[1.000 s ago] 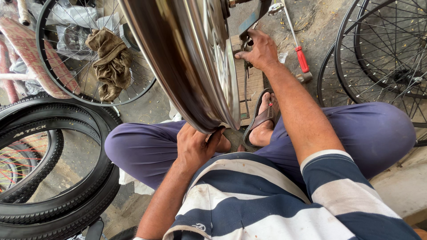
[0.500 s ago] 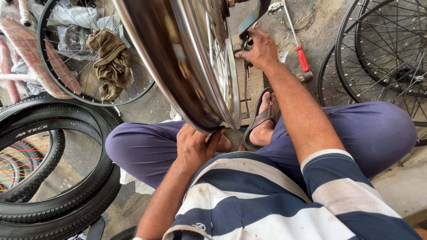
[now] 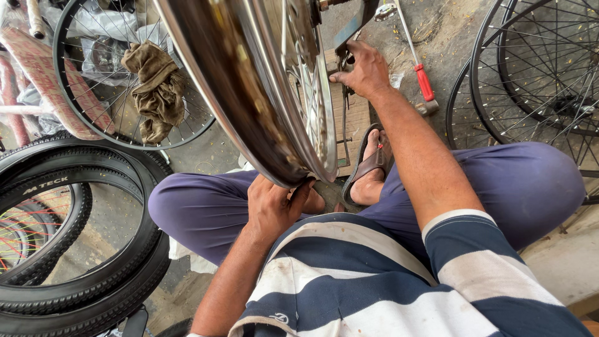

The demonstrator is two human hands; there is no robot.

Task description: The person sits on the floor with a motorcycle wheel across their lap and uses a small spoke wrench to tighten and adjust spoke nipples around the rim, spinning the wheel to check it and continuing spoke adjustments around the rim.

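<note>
gripping shiny curved metal wheel rim (image 3: 262, 125), left hand (image 3: 271, 206) at its bottom, right hand (image 3: 362, 72) near hub

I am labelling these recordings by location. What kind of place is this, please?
Probably a bicycle repair workshop. Black tyres are stacked on the floor, spoked wheels lie around, and both hands work on a shiny metal rim.

Soft, even daylight fills the scene, bright without harsh shadows. The shiny chrome bicycle wheel rim (image 3: 262, 106) carries pale streaks of glare along its edge and is slightly blurred, being close to the lens. The black rubber tyres (image 3: 81, 249) and grey concrete floor (image 3: 449, 37) stay sharp. Wide-angle stretching bends shapes near the edges.
</note>
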